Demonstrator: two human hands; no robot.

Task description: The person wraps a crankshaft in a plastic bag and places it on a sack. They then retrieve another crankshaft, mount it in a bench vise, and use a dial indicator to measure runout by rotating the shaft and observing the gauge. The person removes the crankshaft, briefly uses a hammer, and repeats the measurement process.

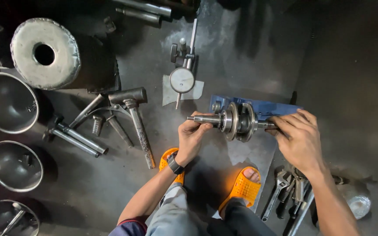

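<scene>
A dark, oil-stained workshop floor fills the view. At upper left lies a big steel cylinder with a round hole in its end. Below it, along the left edge, sit three metal bowls. A hammer lies among bolts and steel rods left of centre. In the middle, a crankshaft is held level above a blue sheet, just in front of the person's orange sandals. The left hand, with a black wristwatch, has its fingers clamped round the shaft's left end. The right hand covers the right end, fingers together and laid over the shaft. A dial gauge on a stand lies above the crankshaft. Wrenches lie at lower right.
</scene>
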